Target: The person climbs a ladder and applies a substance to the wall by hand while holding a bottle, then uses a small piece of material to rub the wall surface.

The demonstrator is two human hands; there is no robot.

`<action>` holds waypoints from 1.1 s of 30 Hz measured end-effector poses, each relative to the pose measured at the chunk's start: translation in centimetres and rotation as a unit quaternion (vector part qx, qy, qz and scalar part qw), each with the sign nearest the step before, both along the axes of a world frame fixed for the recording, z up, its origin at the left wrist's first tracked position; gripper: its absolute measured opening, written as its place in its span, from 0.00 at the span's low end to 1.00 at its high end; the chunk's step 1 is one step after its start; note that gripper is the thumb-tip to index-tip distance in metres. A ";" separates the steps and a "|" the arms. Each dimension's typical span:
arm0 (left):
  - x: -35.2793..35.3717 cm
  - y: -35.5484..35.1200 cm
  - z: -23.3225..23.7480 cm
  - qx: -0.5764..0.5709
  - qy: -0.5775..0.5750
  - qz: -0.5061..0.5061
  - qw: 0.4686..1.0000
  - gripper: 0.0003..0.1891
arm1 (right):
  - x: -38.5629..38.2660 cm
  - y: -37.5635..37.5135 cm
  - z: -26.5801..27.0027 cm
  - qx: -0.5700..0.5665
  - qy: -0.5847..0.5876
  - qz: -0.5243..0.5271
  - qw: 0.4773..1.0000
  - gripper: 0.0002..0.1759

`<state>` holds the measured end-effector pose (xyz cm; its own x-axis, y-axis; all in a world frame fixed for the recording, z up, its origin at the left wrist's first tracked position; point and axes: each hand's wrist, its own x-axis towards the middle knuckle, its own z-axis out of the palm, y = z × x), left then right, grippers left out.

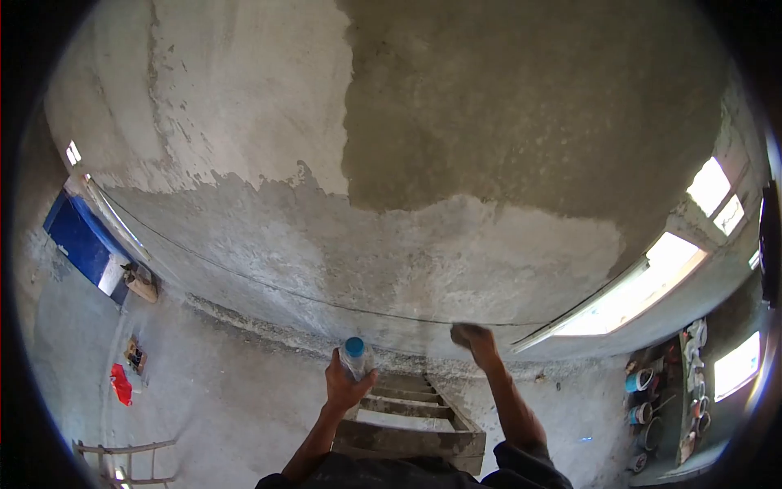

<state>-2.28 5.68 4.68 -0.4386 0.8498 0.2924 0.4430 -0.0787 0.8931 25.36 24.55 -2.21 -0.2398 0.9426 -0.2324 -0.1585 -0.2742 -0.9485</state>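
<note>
My left hand [344, 390] is wrapped round a clear plastic bottle [358, 363] with a blue cap, held upright in front of the wooden ladder [403, 440]. To the right, my right hand [475, 341] is raised near the wall, smeared by motion; its fingers cannot be made out, nor whether they hold anything. Ahead rises a plastered wall [391, 253], with a darker, damp-looking patch [521, 106] at the upper right and paler plaster on the left.
A cable [326, 303] runs along the wall. A blue door [81, 236] and a red item [121, 385] are at the left, a wooden frame [138, 448] at the lower left. Buckets [639, 381] and a bright window opening [627, 293] are on the right.
</note>
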 end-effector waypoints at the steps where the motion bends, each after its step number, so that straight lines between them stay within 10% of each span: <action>1: 0.3 0.4 1.6 -0.025 0.000 -0.007 1.000 0.29 | -1.9 2.7 3.6 0.157 -0.109 0.029 0.981 0.13; 5: 0.6 2.7 2.2 0.002 -0.065 -0.017 0.998 0.29 | -10.1 13.1 22.0 0.571 -0.366 -0.106 0.727 0.15; 9: 0.9 4.8 1.4 0.011 -0.106 -0.035 0.994 0.29 | -14.4 21.1 40.2 0.753 -0.256 -0.313 0.518 0.29; 12: 1.7 6.6 1.0 0.022 -0.119 -0.041 0.992 0.29 | -16.5 25.6 43.0 0.750 -0.270 -0.327 0.508 0.34; 14: 2.3 7.7 0.8 0.030 -0.132 -0.039 0.990 0.29 | -18.8 27.7 40.8 0.780 -0.335 -0.338 0.407 0.36; 20: 3.2 9.5 2.6 0.012 -0.140 -0.073 0.987 0.29 | -18.2 25.8 36.4 0.782 -0.396 -0.105 0.469 0.38; 25: 2.7 10.1 2.4 0.024 -0.134 -0.099 0.986 0.28 | -15.7 27.7 46.2 0.789 -0.280 -0.313 0.449 0.43; 27: 2.6 10.2 2.4 0.002 -0.121 -0.081 0.989 0.29 | -16.6 29.5 47.0 0.809 -0.282 -0.390 0.338 0.42; 29: 2.2 10.3 2.4 0.020 -0.117 -0.078 0.990 0.29 | -17.9 29.4 43.8 0.804 -0.322 -0.283 0.412 0.41; 33: 1.7 10.2 1.9 0.001 -0.108 -0.066 0.992 0.29 | -19.6 28.2 38.2 0.825 -0.410 -0.106 0.374 0.43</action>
<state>-0.62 15.91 6.60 -0.3754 0.9036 0.2062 0.2265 -0.1262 0.9658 5.73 52.71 36.03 -0.6051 -0.0576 0.7941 0.5186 0.7283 0.4480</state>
